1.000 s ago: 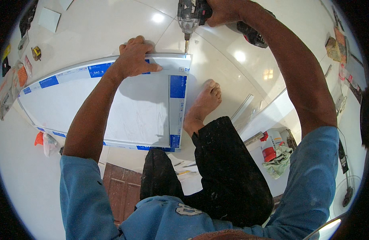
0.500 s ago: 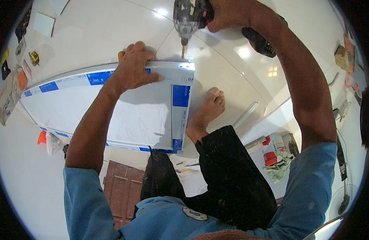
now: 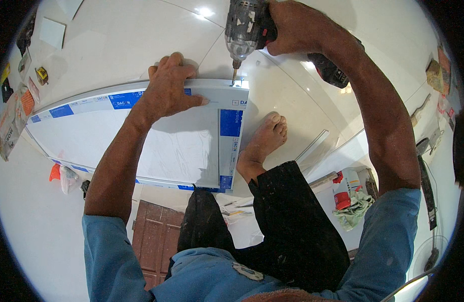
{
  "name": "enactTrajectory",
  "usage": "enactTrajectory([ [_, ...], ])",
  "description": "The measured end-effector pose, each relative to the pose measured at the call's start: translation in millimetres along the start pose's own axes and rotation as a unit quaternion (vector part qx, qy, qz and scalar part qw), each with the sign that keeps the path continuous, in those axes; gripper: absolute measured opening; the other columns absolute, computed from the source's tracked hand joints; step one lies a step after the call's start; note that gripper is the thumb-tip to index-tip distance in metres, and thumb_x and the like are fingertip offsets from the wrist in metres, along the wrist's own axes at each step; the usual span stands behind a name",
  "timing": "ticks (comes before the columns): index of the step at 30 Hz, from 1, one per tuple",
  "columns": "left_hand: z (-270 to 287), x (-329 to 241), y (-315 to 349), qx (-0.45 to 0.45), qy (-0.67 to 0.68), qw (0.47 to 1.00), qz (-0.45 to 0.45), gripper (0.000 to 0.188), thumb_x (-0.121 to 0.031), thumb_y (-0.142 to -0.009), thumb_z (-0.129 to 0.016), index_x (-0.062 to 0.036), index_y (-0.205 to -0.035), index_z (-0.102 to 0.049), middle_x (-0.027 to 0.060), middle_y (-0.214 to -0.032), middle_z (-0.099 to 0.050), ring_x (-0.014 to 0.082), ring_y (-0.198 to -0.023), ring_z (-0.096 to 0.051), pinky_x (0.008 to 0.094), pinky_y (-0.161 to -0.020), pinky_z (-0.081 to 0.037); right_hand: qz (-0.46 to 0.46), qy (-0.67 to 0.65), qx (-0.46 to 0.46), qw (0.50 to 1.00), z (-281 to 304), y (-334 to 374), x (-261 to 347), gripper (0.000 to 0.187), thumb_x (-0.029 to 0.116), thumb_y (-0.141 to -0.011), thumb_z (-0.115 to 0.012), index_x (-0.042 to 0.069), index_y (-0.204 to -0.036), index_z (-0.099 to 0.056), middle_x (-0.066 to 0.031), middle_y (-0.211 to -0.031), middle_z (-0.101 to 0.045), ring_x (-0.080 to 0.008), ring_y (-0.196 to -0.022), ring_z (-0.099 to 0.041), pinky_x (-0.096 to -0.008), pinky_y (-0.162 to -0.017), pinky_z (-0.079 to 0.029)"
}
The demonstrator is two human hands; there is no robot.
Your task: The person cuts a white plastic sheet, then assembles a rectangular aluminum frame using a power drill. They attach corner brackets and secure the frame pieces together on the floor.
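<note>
A white framed panel (image 3: 184, 146), its frame partly covered with blue-and-white protective film, stands on the tiled floor in front of me. My left hand (image 3: 169, 91) is closed over the frame's far edge, thumb on the near side and fingers beyond it. Wrapped round the handle of a dark cordless drill (image 3: 243, 30) is my right hand (image 3: 295, 29), above the panel's far right corner. The drill's bit (image 3: 235, 75) points down, with its tip at the frame's edge near that corner; whether it touches I cannot tell.
My bare foot (image 3: 267, 138) is beside the panel's right end. A metal strip (image 3: 312, 145) lies to its right, near a red-and-white container (image 3: 342, 196) with a green rag (image 3: 355, 211). A tape measure (image 3: 42, 75) and plastic bag (image 3: 10, 128) are at the left.
My right hand has brought the drill down and slightly right, so the bit's tip has come to the frame's edge. The left hand keeps its grip on the panel.
</note>
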State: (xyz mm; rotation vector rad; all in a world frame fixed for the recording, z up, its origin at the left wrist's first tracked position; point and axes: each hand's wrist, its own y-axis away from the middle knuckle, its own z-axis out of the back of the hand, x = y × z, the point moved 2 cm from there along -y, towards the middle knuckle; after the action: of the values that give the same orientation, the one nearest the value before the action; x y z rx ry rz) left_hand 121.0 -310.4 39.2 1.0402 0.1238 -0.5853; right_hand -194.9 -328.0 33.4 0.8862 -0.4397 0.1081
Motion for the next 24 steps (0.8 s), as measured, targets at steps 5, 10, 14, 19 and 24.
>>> enactTrajectory([
  [5,-0.6,0.1,0.6,-0.008,-0.008,1.0,0.001,0.071,-0.05,-0.069,-0.102,-0.0078,-0.12,-0.077,0.0127,-0.121,-0.056,0.031,-0.127,-0.054,0.0576,-0.113,-0.037,-0.003,-0.024,0.022,0.999,7.6,2.3,4.9,0.049,0.034,-0.069,-0.086,-0.004,-0.097,-0.074,-0.0286,-0.097,-0.078,-0.0436,-0.093,-0.077,-0.0516,-0.084,-0.062],
  [10,-4.0,0.8,1.1,-0.024,-0.024,0.999,-0.005,0.071,-0.05,-0.068,-0.102,-0.0081,-0.12,-0.078,0.0127,-0.121,-0.056,0.0306,-0.126,-0.054,0.0588,-0.114,-0.036,0.023,-0.029,0.007,0.999,13.7,5.8,12.2,0.047,0.033,-0.07,-0.085,-0.004,-0.097,-0.075,-0.0286,-0.096,-0.077,-0.044,-0.093,-0.077,-0.0519,-0.084,-0.062],
  [14,-2.5,1.6,-0.3,-0.02,-0.008,1.0,-0.004,0.074,-0.052,-0.065,-0.102,-0.0058,-0.118,-0.08,0.0146,-0.124,-0.058,0.0327,-0.126,-0.053,0.0572,-0.113,-0.037,0.018,-0.007,0.033,0.999,14.7,4.4,15.3,0.048,0.033,-0.07,-0.085,-0.005,-0.098,-0.075,-0.0295,-0.098,-0.077,-0.044,-0.095,-0.077,-0.0517,-0.085,-0.062],
  [19,0.4,0.2,-2.4,0.003,0.01,1.0,0.014,0.072,-0.05,-0.065,-0.102,-0.0059,-0.117,-0.08,0.0144,-0.123,-0.058,0.0328,-0.126,-0.053,0.0571,-0.113,-0.036,0.002,0.023,0.033,0.999,16.5,3.2,17.4,0.046,0.033,-0.073,-0.083,-0.004,-0.1,-0.077,-0.0289,-0.1,-0.078,-0.043,-0.097,-0.077,-0.051,-0.087,-0.062],
  [24,0.3,-2.9,-1.2,-0.021,-0.005,1.0,0.002,0.069,-0.049,-0.065,-0.102,-0.0065,-0.115,-0.081,0.0131,-0.121,-0.06,0.0321,-0.125,-0.053,0.0568,-0.114,-0.036,-0.003,0.051,0.06,0.997,17.7,-6.7,22.8,0.042,0.033,-0.075,-0.082,0.0,-0.1,-0.079,-0.0259,-0.102,-0.079,-0.0418,-0.098,-0.078,-0.051,-0.088,-0.062],
])
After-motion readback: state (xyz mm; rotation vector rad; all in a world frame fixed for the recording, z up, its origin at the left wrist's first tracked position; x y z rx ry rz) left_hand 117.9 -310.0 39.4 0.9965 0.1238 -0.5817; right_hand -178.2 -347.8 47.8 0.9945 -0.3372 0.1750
